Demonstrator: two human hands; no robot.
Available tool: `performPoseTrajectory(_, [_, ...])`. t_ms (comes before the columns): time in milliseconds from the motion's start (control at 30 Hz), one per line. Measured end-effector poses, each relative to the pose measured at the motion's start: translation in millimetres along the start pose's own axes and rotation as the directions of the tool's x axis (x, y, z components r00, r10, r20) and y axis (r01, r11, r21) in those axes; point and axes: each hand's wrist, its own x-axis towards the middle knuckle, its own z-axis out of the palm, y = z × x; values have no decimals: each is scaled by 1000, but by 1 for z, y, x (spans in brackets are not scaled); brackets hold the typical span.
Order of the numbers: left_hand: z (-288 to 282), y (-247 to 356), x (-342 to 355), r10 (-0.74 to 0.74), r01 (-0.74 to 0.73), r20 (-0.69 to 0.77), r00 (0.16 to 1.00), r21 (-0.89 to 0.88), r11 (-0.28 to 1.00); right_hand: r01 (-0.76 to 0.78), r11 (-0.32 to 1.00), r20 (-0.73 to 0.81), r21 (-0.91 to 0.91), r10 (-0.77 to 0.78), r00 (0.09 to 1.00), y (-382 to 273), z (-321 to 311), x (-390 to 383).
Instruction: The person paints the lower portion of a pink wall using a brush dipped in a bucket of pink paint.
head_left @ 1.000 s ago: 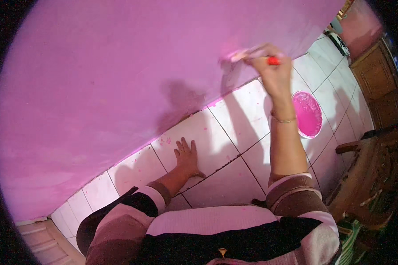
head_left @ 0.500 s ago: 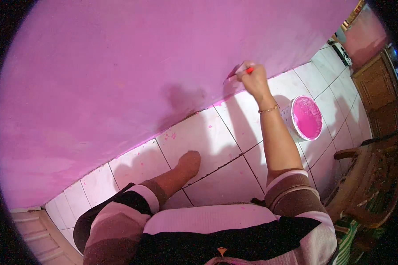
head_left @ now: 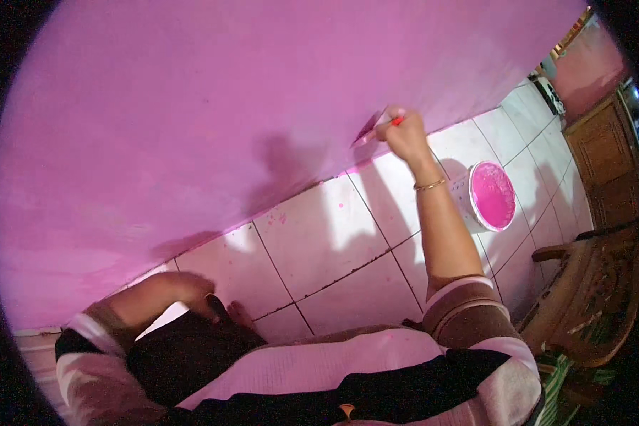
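My right hand (head_left: 405, 138) is closed on a paintbrush with a red handle (head_left: 397, 121), its pinkish bristles at the lower part of the pink wall (head_left: 177, 121). To its right a white bucket of pink paint (head_left: 493, 195) stands on the white tiled floor (head_left: 334, 284). My left hand (head_left: 204, 302) hangs bent down in shadow at the lower left, by my dark-clad leg (head_left: 184, 348); its fingers are too dim to make out.
A carved wooden chair (head_left: 582, 298) with green striped fabric is at the lower right. A wooden cabinet (head_left: 596, 156) stands beyond the bucket. Dark items (head_left: 549, 96) lie by the wall's far end. Pink spots mark the tiles along the wall.
My right hand with the brush has moved down and left along the wall. My left hand has left the floor tile and drawn back leftward toward my leg, its elbow now bent.
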Motion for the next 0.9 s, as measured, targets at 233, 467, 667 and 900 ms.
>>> performPoseTrajectory(233, [91, -85, -23, -238, 300, 184, 954, -545, 783, 380, 838, -334, 392, -255, 907, -76, -41, -25])
performPoseTrajectory(467, [182, -121, 72, -557, 319, -66, 828, -761, 565, 428, 852, -298, 302, -342, 891, -129, -79, -62])
performPoseTrajectory(667, [162, -82, 122, -463, 276, -341, 818, -472, 837, 9, 999, 123, -51, -3, 992, -47, -7, -15])
performPoseTrajectory(900, [139, -50, 103, -286, -40, -603, 745, -468, 883, 400, 827, -308, 396, -290, 906, -130, -41, -49])
